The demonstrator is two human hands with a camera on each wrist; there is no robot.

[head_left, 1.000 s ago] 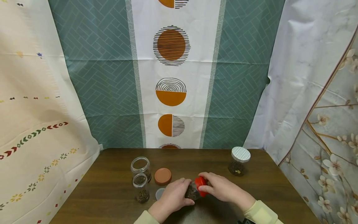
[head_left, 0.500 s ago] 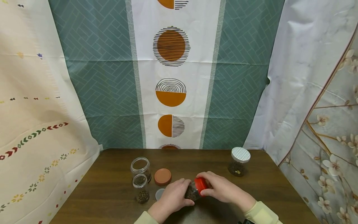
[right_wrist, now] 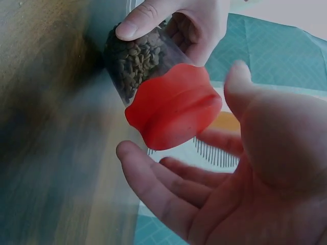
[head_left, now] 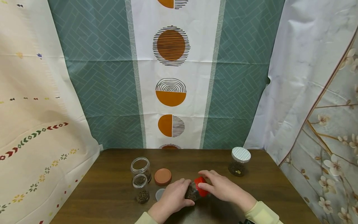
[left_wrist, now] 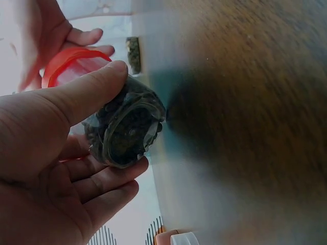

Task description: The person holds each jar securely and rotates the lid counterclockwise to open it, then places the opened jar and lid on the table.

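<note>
A clear jar (right_wrist: 134,66) of small brown pieces lies tilted between both hands, its scalloped red lid (right_wrist: 173,109) facing right. Gripping the jar's body near the base is my left hand (head_left: 174,195), thumb on one side and fingers on the other. Around the lid stands my right hand (head_left: 221,186), its fingers loosely spread. In the right wrist view its thumb (right_wrist: 239,87) is apart from the lid; whether a fingertip touches the far side cannot be told. The left wrist view shows the jar's round base (left_wrist: 134,133).
Two uncovered clear jars, a wider jar (head_left: 140,168) and a narrower jar (head_left: 142,191), stand at left. Near them lie an orange-brown lid (head_left: 162,176) and a pale lid (head_left: 159,194). At back right stands a jar (head_left: 237,167) with a white patterned lid (head_left: 240,154).
My right hand's fingers and thumb shift around the red lid, closing in half a second ago and loosened now. The left hand and jar hold still.
</note>
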